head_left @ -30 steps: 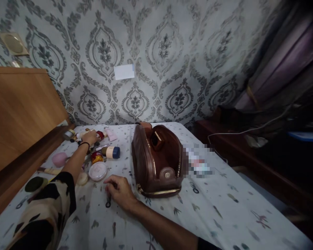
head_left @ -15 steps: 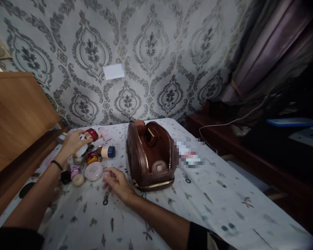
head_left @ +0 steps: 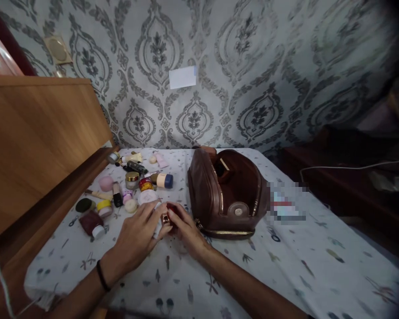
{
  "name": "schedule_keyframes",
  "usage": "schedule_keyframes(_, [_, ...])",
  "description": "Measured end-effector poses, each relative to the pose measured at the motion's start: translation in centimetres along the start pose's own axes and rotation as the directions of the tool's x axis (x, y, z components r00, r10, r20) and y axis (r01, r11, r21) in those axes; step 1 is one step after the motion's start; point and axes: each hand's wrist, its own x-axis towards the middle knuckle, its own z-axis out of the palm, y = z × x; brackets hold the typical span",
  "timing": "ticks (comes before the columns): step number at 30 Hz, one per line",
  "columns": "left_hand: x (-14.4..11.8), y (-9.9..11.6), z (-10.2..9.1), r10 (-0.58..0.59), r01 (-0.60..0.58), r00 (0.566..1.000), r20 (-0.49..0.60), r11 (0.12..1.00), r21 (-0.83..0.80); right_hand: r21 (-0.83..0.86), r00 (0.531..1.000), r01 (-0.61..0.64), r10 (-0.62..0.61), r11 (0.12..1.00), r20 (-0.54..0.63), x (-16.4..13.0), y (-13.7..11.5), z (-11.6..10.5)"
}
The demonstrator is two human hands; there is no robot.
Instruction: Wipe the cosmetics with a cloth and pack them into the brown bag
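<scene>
In front of the bag, my two hands meet around a small red bottle with a gold-coloured top [head_left: 166, 218]. My right hand [head_left: 189, 230] wraps its red end, while the fingers of my left hand [head_left: 138, 232] close at the gold end. Something white [head_left: 157, 227] shows under my left fingers; its kind is mostly hidden. A round clear-lidded container [head_left: 148, 196] lies just beyond my left hand, beside a small cream-coloured round jar [head_left: 131, 205]. The brown leather bag [head_left: 204, 190] stands unzipped to the right, with a dark, gold-edged item [head_left: 223, 166] inside.
Several cosmetics lie to the left, among them a dark red bottle with a white cap [head_left: 92, 225], a yellow-lidded jar [head_left: 104, 207], a gold-lidded jar [head_left: 132, 179] and a blue-capped tube [head_left: 164, 180]. A wooden panel [head_left: 46, 133] borders the left side; a patterned wall [head_left: 213, 110] rises behind.
My left hand has come from the back of the cosmetics to my right hand, bringing the red bottle and something white. My right hand now closes on the bottle. The view has shifted left.
</scene>
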Motion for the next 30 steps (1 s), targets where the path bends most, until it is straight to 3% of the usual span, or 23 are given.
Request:
schedule_keyframes(2, [0.5,0.5,-0.1,0.046,-0.047,0.999,-0.025,0.998,-0.041,-0.03,0.998,0.061,-0.06,0.998,0.026,-0.3,-0.1,-0.1])
schedule_keyframes(4, [1.4,0.7,0.0,0.06,-0.054,0.997,0.043,0.99,-0.129,-0.027,0.99,0.119,-0.117,0.992,0.08,-0.4,-0.2,-0.2])
schedule_keyframes(6, [2.5,0.1,0.2,0.029,0.022,0.985,0.17,0.956,-0.292,-0.009,0.985,0.113,-0.111,0.994,0.133,-0.6,-0.3,-0.2])
schedule_keyframes(8, [3.4,-1.0,0.6,-0.014,0.171,0.955,0.296,0.841,-0.513,0.003,0.983,0.047,-0.047,0.999,0.18,-0.8,-0.6,-0.2])
schedule_keyframes(11, [4.0,-2.7,1.6,-0.079,0.415,0.897,0.435,0.487,-0.768,0.074,0.98,-0.03,0.014,0.997,0.198,-1.1,-1.2,-0.1])
schedule_keyframes(14, [3.7,-2.9,3.1,-0.134,0.593,0.799,0.586,0.019,-0.805,0.255,0.987,-0.114,0.079,0.96,0.142,-1.3,-1.5,0.1])
schedule_keyframes(16, [3.3,-2.1,4.0,-0.176,0.582,0.759,0.626,-0.247,-0.775,0.38,0.982,-0.182,0.152,0.907,0.108,-1.2,-1.5,0.2])
schedule_keyframes(18, [3.0,-1.3,4.7,-0.264,0.47,0.779,0.569,-0.355,-0.808,0.471,0.976,-0.212,0.204,0.856,0.07,-1.1,-1.5,0.3])
schedule_keyframes(20, [2.8,-0.7,5.1,-0.358,0.361,0.82,0.446,-0.279,-0.89,0.533,0.972,-0.213,0.234,0.819,0.029,-0.9,-1.5,0.3])
schedule_keyframes(23, [2.3,-0.6,5.4,-0.385,0.321,0.875,0.295,0.004,-0.947,0.587,0.965,-0.193,0.26,0.786,-0.031,-0.6,-1.3,0.2])
schedule_keyframes(27, [1.9,-0.9,5.9,-0.39,0.32,0.904,0.175,0.345,-0.882,0.598,0.962,-0.161,0.261,0.785,-0.084,-0.4,-1.2,0.2])
schedule_keyframes(30, [1.9,-1.2,5.8,-0.362,0.315,0.923,0.129,0.519,-0.795,0.563,0.965,-0.163,0.251,0.81,-0.082,-0.5,-1.2,0.3])
